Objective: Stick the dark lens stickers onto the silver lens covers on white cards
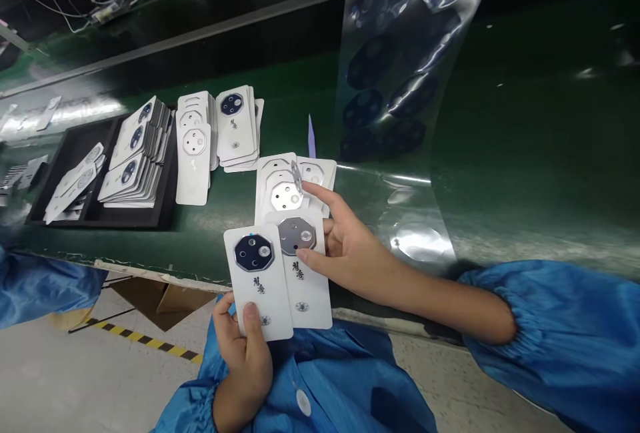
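Your left hand (245,346) is closed on the front card (260,316), thumb on its white face and fingers behind; this card, with its dark octagonal panel, is up in front of you, to the right of the black tray (75,153) and nearer to you than it. Overlapping behind it, a little further right of the tray, is the rear card (313,296), whose panel looks greyer. Your right hand (313,219) is partly open: its thumb lies against the rear card's panel, its lower fingers curl by that card's edge, and its index finger reaches out to touch a thin grey piece (297,175) seen almost edge-on. Whether this hand bears the rear card's weight, you cannot tell from here. Just beyond your cards, on the green surface (230,196) right of the tray, lie silver-panelled cards (285,197). The tray itself has loose cards in its left compartment and stacks in its right. Just beside the tray's right side is a silver-panelled stack (194,176), then a dark-panelled stack (237,129). Further right of the tray come a purple strip (311,136) and a clear sheet (390,79) with dark rounded shapes.
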A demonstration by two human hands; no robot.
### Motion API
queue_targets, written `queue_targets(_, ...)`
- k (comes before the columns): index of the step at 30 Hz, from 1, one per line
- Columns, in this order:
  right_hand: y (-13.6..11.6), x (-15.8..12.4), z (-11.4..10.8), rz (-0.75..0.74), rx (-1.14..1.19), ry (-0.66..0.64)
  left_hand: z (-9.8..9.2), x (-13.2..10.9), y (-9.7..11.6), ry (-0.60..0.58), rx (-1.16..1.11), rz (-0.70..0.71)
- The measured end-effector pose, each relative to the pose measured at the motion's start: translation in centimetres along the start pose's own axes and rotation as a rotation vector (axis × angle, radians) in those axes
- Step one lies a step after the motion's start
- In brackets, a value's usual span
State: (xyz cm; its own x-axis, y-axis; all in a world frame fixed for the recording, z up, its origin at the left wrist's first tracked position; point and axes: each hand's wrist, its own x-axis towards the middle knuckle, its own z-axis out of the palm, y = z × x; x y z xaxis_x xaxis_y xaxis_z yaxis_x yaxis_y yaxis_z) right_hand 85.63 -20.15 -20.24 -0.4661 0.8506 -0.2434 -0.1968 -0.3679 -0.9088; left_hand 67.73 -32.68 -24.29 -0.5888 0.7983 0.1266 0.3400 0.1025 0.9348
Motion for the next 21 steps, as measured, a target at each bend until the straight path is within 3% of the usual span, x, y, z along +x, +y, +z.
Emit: queue_targets(21, -0.39, -0.08, 0.08, 0.026, 0.006, -0.013, 0.66, 0.36, -0.77, 0.034, 0.033, 0.157)
